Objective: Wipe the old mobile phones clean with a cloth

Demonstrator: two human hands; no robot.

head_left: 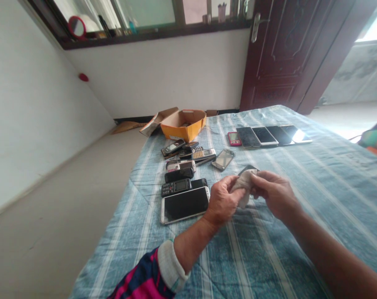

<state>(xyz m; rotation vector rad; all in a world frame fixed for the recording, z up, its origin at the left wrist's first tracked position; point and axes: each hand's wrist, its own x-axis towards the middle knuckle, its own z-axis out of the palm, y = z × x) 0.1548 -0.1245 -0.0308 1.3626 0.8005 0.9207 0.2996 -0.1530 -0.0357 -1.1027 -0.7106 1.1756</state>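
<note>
My left hand (222, 200) and my right hand (274, 194) meet over the middle of the striped blue cloth (316, 182). Both pinch a small pale cloth (243, 185) wrapped round a dark phone (248, 168), of which only the top edge shows. Just left of my left hand lies a large white-framed smartphone (184, 204), screen up. Beyond it lies a pile of old keypad phones (179, 166).
A silver phone (223, 159) lies alone past my hands. A row of several smartphones (269, 136) lies at the far side. An open orange cardboard box (184, 123) stands at the far left corner. A dark door (288, 50) is behind; bare floor lies left.
</note>
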